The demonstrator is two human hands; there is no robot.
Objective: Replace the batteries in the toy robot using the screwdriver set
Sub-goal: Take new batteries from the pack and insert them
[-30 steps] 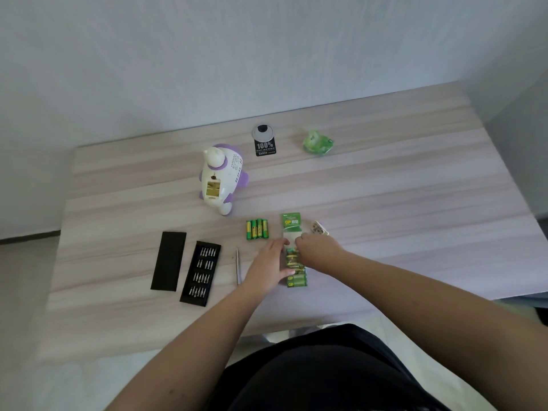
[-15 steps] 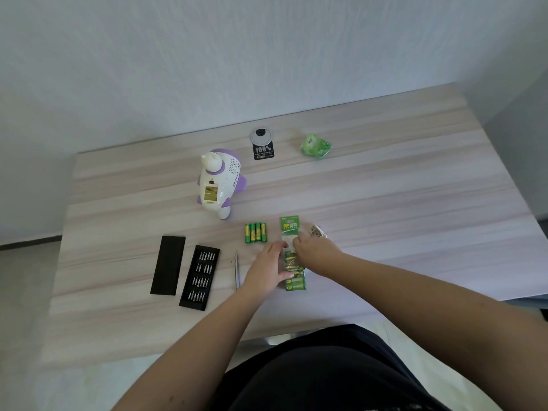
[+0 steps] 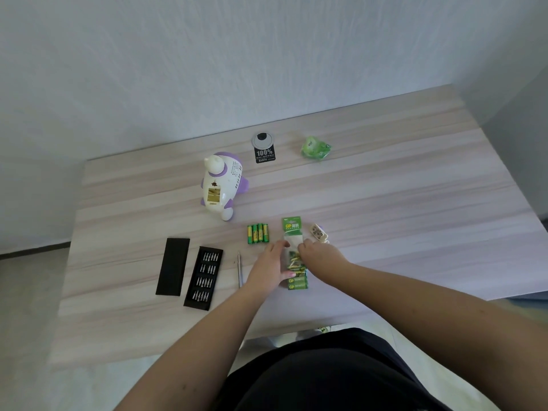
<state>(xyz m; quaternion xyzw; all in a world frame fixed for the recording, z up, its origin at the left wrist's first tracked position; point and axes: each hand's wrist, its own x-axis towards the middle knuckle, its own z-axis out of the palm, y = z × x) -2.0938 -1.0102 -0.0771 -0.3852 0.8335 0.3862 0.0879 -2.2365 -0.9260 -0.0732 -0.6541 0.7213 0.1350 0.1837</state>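
Left hand [image 3: 271,264], fingers curled around the left edge of a green battery pack [image 3: 293,250] lying flat near the front of a pale wooden table [image 3: 415,203], thumb tip pressed against the pack's lower part. Right hand [image 3: 318,253], reaching in from 4 o'clock, fingertips pinching at the clear plastic middle of the same pack; exact grip too small to make out beyond that. Just at 1 o'clock from the right hand, touching distance, a small cream battery cover [image 3: 318,232] with tiny screws resting on it. At 11 o'clock from the left hand, four loose green batteries [image 3: 258,233] lined up side by side, standing apart from the pack. At 9 o'clock from the left hand, a slim silver screwdriver [image 3: 240,269] lying lengthwise, then an open black bit tray [image 3: 203,277], then its black lid [image 3: 173,271] farther left. At 11 o'clock, well beyond the loose batteries, the white and purple toy robot [image 3: 223,185] lying on its front, open battery bay facing up. Toward 12 o'clock near the wall, a black label reading 100% [image 3: 264,154] under a round grey cable cap [image 3: 262,139], and a crumpled green wrapper [image 3: 315,147] to their right.
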